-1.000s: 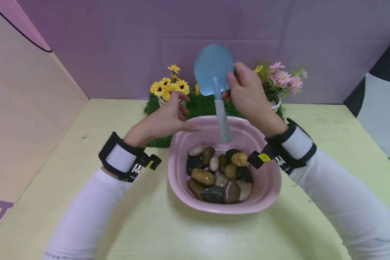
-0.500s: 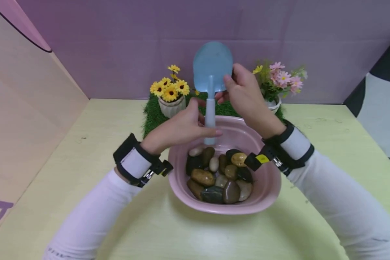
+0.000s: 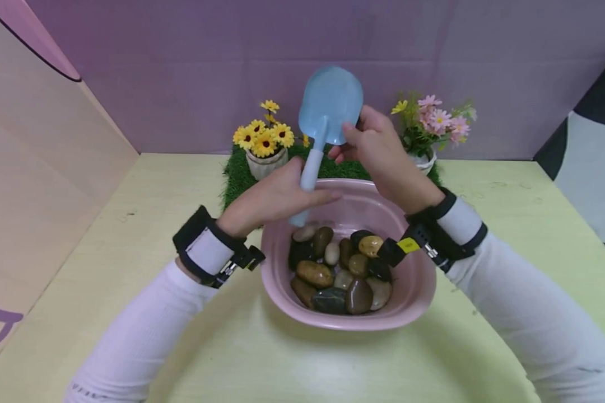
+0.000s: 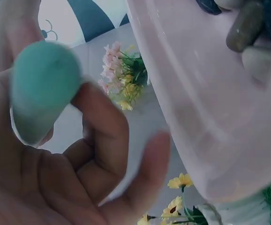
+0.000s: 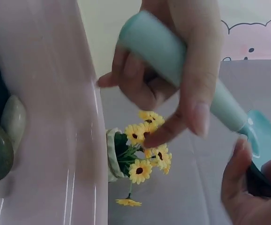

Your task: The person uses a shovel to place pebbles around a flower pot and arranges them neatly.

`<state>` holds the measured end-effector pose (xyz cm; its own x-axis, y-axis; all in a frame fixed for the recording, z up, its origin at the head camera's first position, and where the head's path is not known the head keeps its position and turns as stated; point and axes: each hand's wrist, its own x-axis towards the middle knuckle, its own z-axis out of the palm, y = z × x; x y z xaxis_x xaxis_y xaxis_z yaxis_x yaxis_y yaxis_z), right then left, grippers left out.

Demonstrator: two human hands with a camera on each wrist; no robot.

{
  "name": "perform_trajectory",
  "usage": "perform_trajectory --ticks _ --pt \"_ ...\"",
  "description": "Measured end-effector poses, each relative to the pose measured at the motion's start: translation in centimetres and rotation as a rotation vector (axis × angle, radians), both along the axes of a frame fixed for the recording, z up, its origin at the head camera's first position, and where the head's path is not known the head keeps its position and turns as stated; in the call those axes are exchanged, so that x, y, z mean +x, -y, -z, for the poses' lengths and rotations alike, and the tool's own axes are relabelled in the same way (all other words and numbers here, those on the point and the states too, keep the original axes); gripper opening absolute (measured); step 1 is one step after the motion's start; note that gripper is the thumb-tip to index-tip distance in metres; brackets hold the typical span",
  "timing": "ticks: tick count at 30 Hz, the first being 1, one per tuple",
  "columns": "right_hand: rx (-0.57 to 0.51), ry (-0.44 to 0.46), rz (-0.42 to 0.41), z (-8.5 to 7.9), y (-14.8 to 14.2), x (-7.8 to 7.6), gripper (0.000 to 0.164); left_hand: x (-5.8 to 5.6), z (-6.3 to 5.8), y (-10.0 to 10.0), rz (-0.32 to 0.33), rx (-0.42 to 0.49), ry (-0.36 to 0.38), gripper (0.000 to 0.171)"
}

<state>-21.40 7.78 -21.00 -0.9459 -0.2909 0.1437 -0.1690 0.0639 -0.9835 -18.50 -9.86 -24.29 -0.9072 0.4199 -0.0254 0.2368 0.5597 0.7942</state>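
Blue trowel (image 3: 321, 133) slants over the pink basin's (image 3: 345, 322) far side, right hand (image 3: 381, 146) pinching the blade (image 3: 330, 95), left hand (image 3: 274, 195) loosely round the handle (image 3: 311, 168). Best hold that pinch until the left grip firms.

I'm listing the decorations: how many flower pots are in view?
2: the yellow-flowered pot, behind the pink tub to the left, and the pink-flowered pot, behind it to the right, partly hidden by the right hand.
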Motion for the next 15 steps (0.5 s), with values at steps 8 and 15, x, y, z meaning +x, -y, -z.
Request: perform_trajectory --ticks 8,15 --pt "0.175 0.040 0.019 0.37 0.09 -0.22 0.038 0.40 0.14 0.61 -0.038 -0.017 0.017 0.029" --pt "0.279 0.001 -0.012 0.95 -0.22 -0.36 0.037 0.21 0.42 0.65 -0.082 0.102 0.022 0.022"
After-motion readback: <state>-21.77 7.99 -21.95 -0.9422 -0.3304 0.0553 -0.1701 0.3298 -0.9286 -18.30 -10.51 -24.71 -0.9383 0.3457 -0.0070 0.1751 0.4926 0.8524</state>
